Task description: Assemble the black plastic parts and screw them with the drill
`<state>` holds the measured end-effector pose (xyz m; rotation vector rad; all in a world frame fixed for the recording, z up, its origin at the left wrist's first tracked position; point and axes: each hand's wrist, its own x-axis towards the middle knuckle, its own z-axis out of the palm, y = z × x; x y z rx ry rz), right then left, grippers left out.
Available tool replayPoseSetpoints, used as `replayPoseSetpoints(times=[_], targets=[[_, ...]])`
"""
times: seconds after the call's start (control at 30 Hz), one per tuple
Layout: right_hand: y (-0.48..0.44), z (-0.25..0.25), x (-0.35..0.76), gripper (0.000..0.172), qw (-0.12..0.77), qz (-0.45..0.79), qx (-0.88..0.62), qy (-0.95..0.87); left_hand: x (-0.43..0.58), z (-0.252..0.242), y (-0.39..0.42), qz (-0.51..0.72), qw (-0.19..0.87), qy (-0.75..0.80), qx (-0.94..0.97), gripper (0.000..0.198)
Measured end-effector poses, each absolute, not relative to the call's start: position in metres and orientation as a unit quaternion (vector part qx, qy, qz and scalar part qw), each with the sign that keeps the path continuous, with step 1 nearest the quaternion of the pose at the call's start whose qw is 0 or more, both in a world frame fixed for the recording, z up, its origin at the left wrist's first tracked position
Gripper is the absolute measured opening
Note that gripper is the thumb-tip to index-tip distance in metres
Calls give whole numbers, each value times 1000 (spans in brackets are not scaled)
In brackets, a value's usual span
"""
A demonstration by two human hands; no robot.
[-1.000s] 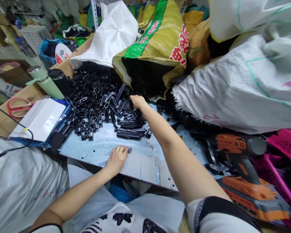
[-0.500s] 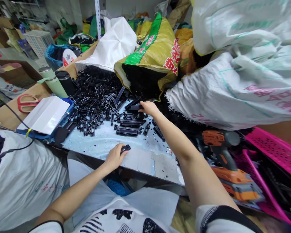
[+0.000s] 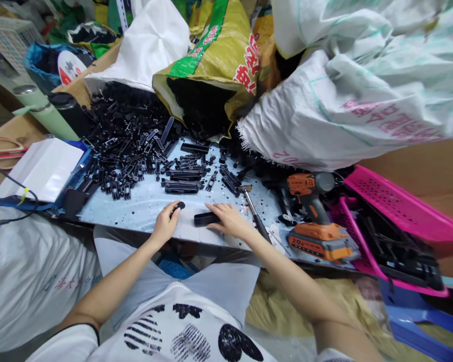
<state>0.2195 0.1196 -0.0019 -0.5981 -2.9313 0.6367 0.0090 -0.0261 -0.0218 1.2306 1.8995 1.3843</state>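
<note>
My left hand (image 3: 164, 223) rests at the near edge of the pale blue worktop (image 3: 143, 206), its fingers pinching a small black plastic piece (image 3: 178, 206). My right hand (image 3: 228, 221) lies just to the right of it, fingers closed on one end of a long black plastic bar (image 3: 204, 218) that lies flat on the worktop. A short stack of similar black bars (image 3: 181, 186) sits just beyond both hands. Behind that spreads a big heap of black plastic parts (image 3: 128, 141), spilling from an open yellow and green sack (image 3: 211, 65).
An orange cordless drill (image 3: 313, 216) lies right of my right hand, with a screwdriver (image 3: 254, 216) between. A pink crate (image 3: 396, 226) stands at the right. White woven sacks (image 3: 355, 85) loom behind. A white box (image 3: 38, 168), flasks (image 3: 49, 115) and red scissors (image 3: 3, 151) sit left.
My right hand has drawn back from the heap to the near edge, bringing a long black bar with it. My left hand stayed in place with its small piece. The view tilted down.
</note>
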Motion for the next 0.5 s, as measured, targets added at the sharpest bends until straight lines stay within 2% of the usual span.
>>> replayPoseSetpoints(times=[0.07, 0.13, 0.23, 0.33, 0.4, 0.5], targets=[[102, -8, 207, 56, 41, 171, -218, -960, 15, -19, -26, 506, 244, 692, 454, 34], [95, -14, 191, 54, 88, 223, -284, -928, 18, -15, -26, 505, 242, 688, 461, 34], [94, -17, 176, 53, 173, 439, -361, -805, 20, -7, -29, 510, 231, 686, 466, 34], [87, -11, 171, 51, 158, 678, -303, -651, 22, 1, -34, 514, 232, 675, 475, 35], [78, -6, 169, 51, 150, 767, -260, -567, 25, 5, -35, 510, 240, 667, 488, 36], [67, 0, 165, 55, 174, 802, -243, -517, 30, 10, -35, 500, 228, 672, 496, 37]])
